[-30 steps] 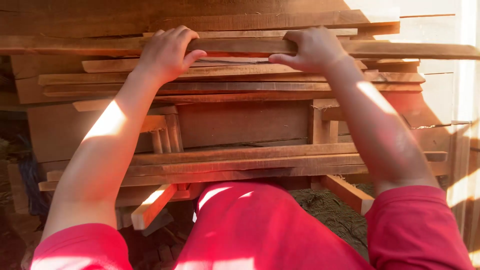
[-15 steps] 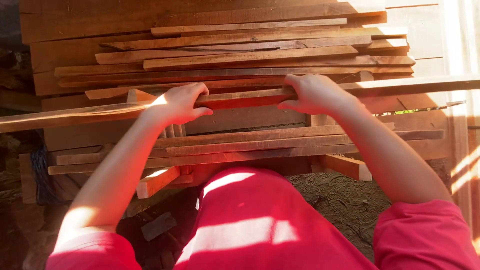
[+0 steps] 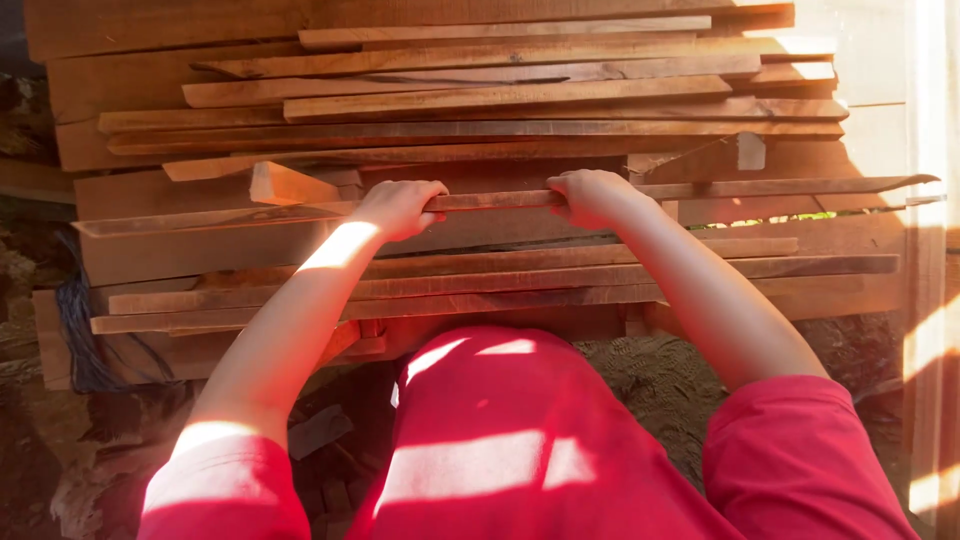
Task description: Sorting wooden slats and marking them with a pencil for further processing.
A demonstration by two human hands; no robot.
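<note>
Fingers of both hands curled over one long thin board, thumbs tucked under its near edge. Left hand and right hand close together near the middle of its length, each closed firmly on the wood. Board held level across the front face of a tall stack of rough reddish planks.

Half a second earlier, same board tilted, left end low and right end high, sticking out well past the stack on both sides. One second earlier, gripped higher, up near the top of the stack. Now lower, flatter and shifted right. Likely meaning: board pulled off the top and brought down toward the body.

Left end near a short slanted offcut. Right end tapering to a point out past the stack edge, close to a pale sunlit wall. Little spare room on that right side. More open space toward the body, above bare dirt and red-clothed knees. Loose wood scraps and a dark cord low on the left.
</note>
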